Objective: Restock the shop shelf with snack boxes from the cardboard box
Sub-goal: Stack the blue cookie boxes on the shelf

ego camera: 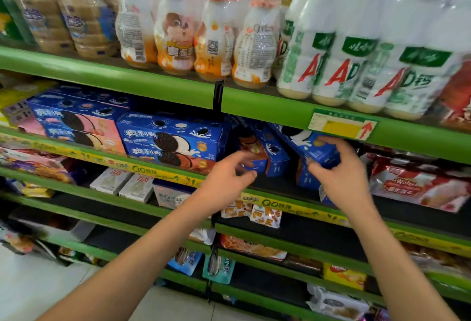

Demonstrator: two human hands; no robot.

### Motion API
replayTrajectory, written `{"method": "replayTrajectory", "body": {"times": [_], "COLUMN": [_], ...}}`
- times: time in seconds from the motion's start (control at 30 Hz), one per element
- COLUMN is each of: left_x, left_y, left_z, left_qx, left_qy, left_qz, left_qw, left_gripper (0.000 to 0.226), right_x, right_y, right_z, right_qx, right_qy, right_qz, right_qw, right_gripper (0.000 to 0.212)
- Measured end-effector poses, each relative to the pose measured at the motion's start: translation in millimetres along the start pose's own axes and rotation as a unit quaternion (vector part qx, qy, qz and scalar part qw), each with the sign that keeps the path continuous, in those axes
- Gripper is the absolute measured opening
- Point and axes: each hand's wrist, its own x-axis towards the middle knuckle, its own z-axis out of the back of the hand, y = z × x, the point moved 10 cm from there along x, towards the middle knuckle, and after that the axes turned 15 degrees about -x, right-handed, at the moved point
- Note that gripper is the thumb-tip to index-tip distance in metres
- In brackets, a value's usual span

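Two bare forearms reach up from the bottom of the view toward a green shop shelf (293, 203). The left hand (226, 178) hovers just in front of the shelf edge with its fingers loosely curled and thumb apart, holding nothing; its fingertips are close to a small blue box (265, 157) that stands tilted on the shelf. The right hand (341, 167) grips another blue box (313, 152), fingers over its top and thumb at its lower front edge, holding it tilted just above the shelf surface, to the right of the first.

Left of these, on the same shelf, sit neat stacks of blue cookie boxes (168, 142), and further left pink and blue ones (79, 124). To the right lies a red and white wafer pack (418, 188). A yellow strip (142, 170) runs along the shelf edge.

Lower shelves hold assorted snack packets, blurred.

On the shelf above stand shrink-wrapped packs of orange and white drink bottles (198, 35), white bottles with green labels (356, 48) to the right, and biscuit packs (66, 12) to the left. A price tag (341, 127) hangs on that upper shelf edge.
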Motion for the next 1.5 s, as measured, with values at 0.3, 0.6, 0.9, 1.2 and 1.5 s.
{"method": "replayTrajectory", "body": {"times": [0.3, 0.6, 0.9, 1.2, 1.5], "left_x": [-4, -27, -36, -35, -27], "left_y": [14, 8, 18, 25, 17], "left_z": [-14, -58, -75, -74, -71], "left_qx": [-0.368, -0.272, -0.265, -0.258, -0.219], "left_qy": [-0.063, -0.011, -0.049, -0.052, -0.064], "left_qz": [0.101, 0.065, 0.087, 0.094, 0.068], "left_qw": [0.922, 0.96, 0.959, 0.96, 0.971], "left_gripper": [0.07, 0.067, 0.065, 0.069, 0.055], "right_x": [-30, -28, -28, -28, -34], "right_y": [-55, -101, -124, -127, -118], "right_z": [44, 35, 25, 19, 23], "right_qx": [0.258, 0.337, 0.17, 0.128, 0.167], "right_qy": [0.131, 0.205, 0.202, 0.222, 0.232], "right_qz": [0.066, 0.043, 0.047, 0.017, -0.007], "right_qw": [0.955, 0.918, 0.963, 0.966, 0.958], "right_gripper": [0.067, 0.078, 0.078, 0.082, 0.065]}}
